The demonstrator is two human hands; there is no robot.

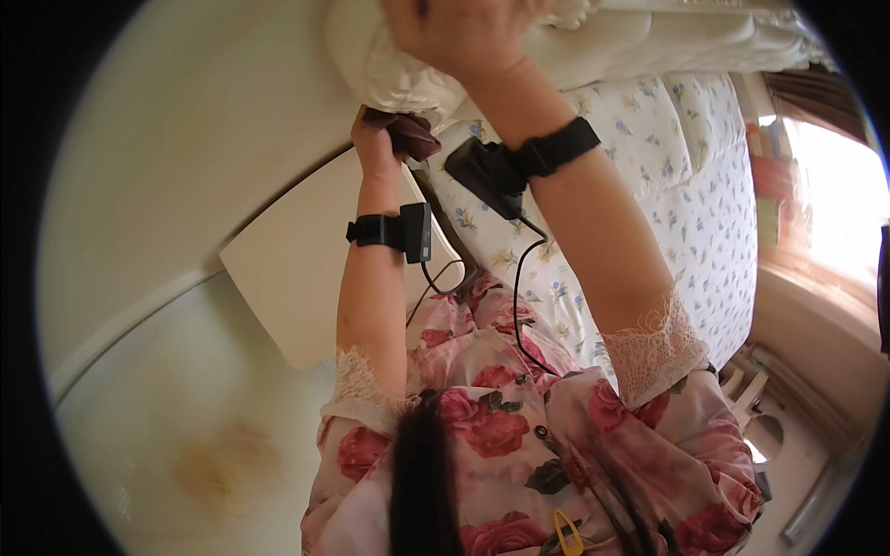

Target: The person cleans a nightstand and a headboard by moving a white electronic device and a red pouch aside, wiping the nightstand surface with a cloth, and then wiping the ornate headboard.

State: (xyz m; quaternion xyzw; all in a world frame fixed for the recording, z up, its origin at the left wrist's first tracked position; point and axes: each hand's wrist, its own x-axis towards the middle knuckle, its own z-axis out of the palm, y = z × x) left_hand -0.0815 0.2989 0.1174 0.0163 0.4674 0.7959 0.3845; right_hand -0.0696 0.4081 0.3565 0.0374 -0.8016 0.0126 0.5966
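My left hand (pixel 374 142) grips a dark brown cloth (pixel 410 135) just below the scrolled end of a white carved headboard (pixel 410 87). Up at the top edge of the view, my right hand (pixel 466 31) is at the upper part of the headboard. Its fingers are partly cut off, so what they hold or touch is hidden. Black straps with small devices circle both forearms: one device (pixel 417 233) on the left, another (pixel 487 174) on the right, each with a cable.
A cream bedside tabletop (pixel 299 264) lies beneath my left arm, against the pale wall (pixel 174 139). To the right stretches a bed (pixel 702 229) with a flowered sheet and pillow. Beyond it are a bright window (pixel 834 201) and white furniture (pixel 751 389). Glossy floor (pixel 174 417) spreads at lower left.
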